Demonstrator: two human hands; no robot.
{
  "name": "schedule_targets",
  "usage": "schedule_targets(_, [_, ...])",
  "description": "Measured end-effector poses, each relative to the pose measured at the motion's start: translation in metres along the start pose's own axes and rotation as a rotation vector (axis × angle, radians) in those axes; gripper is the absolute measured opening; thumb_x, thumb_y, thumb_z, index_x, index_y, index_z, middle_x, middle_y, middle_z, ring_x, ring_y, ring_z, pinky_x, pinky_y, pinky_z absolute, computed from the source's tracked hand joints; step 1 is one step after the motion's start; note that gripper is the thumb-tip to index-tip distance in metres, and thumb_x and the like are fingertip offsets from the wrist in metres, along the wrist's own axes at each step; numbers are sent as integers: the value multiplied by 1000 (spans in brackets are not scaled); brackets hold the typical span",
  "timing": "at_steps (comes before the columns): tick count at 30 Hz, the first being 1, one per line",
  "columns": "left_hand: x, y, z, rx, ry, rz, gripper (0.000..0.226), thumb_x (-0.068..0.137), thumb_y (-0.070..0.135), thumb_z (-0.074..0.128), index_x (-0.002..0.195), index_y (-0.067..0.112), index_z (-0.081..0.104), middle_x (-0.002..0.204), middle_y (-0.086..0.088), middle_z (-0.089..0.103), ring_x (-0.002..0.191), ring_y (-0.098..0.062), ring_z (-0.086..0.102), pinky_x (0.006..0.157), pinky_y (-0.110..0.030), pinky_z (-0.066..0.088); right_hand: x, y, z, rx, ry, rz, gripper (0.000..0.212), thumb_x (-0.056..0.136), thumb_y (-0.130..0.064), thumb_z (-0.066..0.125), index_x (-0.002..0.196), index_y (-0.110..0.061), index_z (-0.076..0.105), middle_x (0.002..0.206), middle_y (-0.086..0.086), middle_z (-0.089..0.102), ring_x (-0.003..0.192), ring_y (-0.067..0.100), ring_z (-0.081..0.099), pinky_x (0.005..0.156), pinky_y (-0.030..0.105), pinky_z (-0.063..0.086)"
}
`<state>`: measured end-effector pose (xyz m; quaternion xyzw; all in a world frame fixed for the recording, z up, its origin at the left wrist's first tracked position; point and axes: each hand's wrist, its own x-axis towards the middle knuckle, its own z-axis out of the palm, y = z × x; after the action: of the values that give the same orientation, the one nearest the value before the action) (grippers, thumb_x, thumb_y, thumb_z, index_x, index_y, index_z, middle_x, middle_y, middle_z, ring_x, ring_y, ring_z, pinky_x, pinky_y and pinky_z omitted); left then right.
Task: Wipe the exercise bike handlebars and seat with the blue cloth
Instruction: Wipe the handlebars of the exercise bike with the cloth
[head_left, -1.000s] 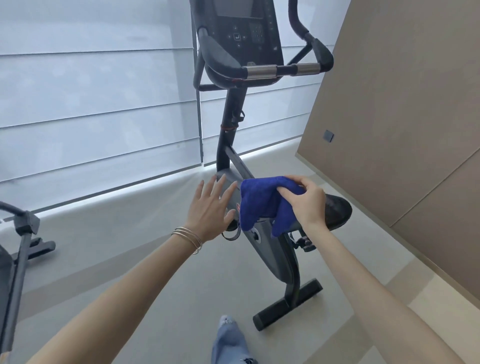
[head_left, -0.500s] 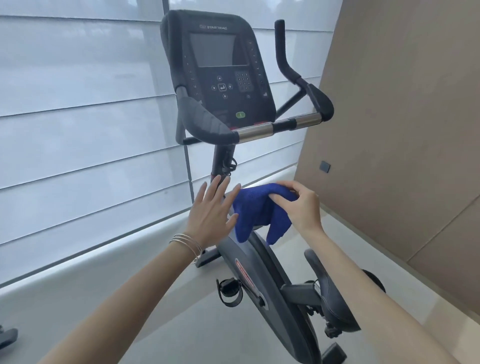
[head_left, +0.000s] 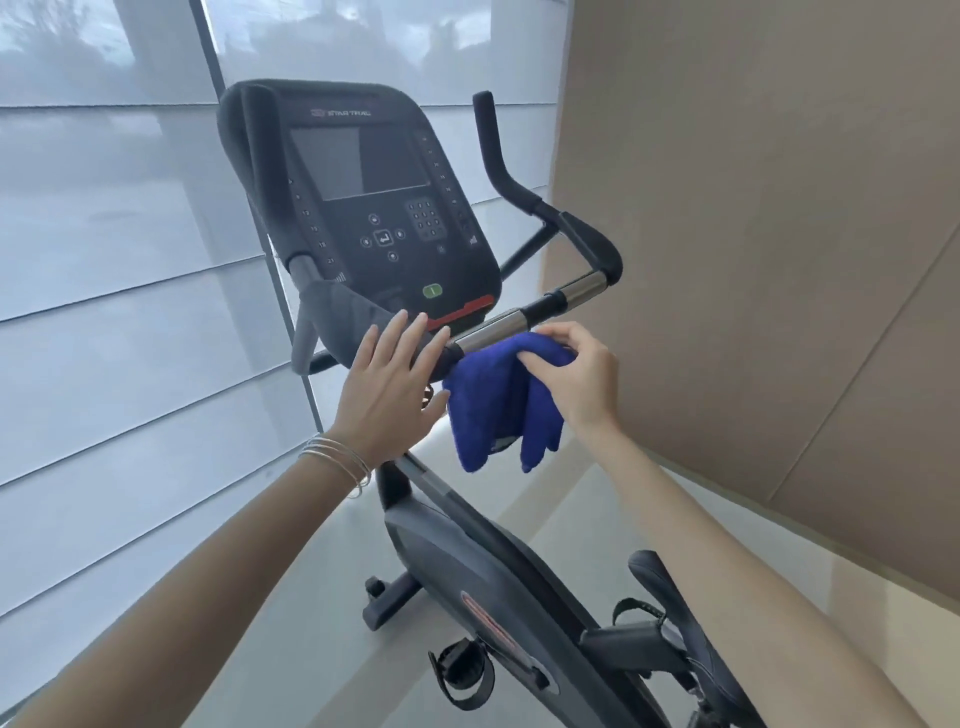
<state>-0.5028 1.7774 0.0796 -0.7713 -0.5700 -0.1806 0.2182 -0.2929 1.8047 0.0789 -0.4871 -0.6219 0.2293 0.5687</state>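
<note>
Blue cloth (head_left: 493, 400) hangs bunched from the right hand (head_left: 576, 379), which pinches its top fold between thumb and fingertips. The cloth sits just under the chrome section of the handlebars (head_left: 524, 319), with its loose corners dangling in front of the bike's post. The left hand (head_left: 387, 395) is spread wide with straight fingers over the padded left grip, holding nothing; whether it touches the pad is unclear. Thin bracelets (head_left: 337, 457) circle that wrist. The dark console (head_left: 374, 208) rises directly behind the bar, close above both hands. The seat (head_left: 670, 597) is low at the right, partly hidden by the right forearm, and a strapped pedal (head_left: 462, 675) sits beside the frame. Pale blinds (head_left: 104, 260) fill the left, a tan wall (head_left: 779, 260) the right.
</note>
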Motion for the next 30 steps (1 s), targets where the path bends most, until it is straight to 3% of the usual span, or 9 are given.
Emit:
schedule_targets(4, [8,-27,7,-6,-40,32,65,88,44,50,144,16,32,152,-12,32,142,-31,23,116,-50,17,11,-15,25,-3,143,3,31,75,-12,72,80,-34,50,75,-17,63,68,-9,58,60,3,43])
schedule_targets(7, [10,-44,12,-19,-47,53,64,89,47,46,144,18,31,152,-11,31,143,-29,22,118,-48,14,13,-19,46,-12,190,2,23,78,-12,71,85,-24,52,80,-10,64,72,0,61,62,4,45])
schedule_targets(13, [12,-58,14,-41,-22,124,59,87,47,49,135,13,46,143,-13,46,135,-31,38,116,-50,22,5,-16,77,-90,260,15,16,85,-18,69,98,-13,62,95,2,70,85,16,63,79,26,53])
schedule_targets(19, [11,-59,17,-61,13,137,56,84,46,54,128,11,52,135,-15,54,129,-33,46,112,-51,31,-4,-16,83,-86,85,8,32,86,-19,68,114,-9,55,114,6,63,102,17,57,90,26,49])
schedule_targets(24, [15,-60,19,-61,31,135,55,84,47,53,125,12,54,133,-14,56,127,-33,48,110,-50,32,-5,-11,74,-169,-69,-127,44,81,-5,70,122,-5,53,124,9,55,115,22,50,100,28,43])
schedule_targets(26, [19,-57,19,-61,22,133,54,84,48,51,125,13,55,132,-13,56,127,-32,48,110,-51,32,-2,-3,69,-209,-80,-154,43,82,-3,69,122,-4,55,127,10,50,116,21,49,101,21,41])
schedule_targets(28, [24,-54,19,-63,5,132,54,84,49,48,125,14,55,132,-11,57,127,-31,48,110,-51,31,2,7,66,-212,-68,-118,41,82,-2,68,122,-6,57,127,10,43,112,16,48,94,4,38])
schedule_targets(30, [30,-50,18,-56,-9,128,55,84,51,43,123,15,57,129,-10,60,125,-31,50,109,-51,32,11,18,60,-216,-47,-48,41,84,-4,67,123,-9,57,125,9,42,108,14,48,87,0,39])
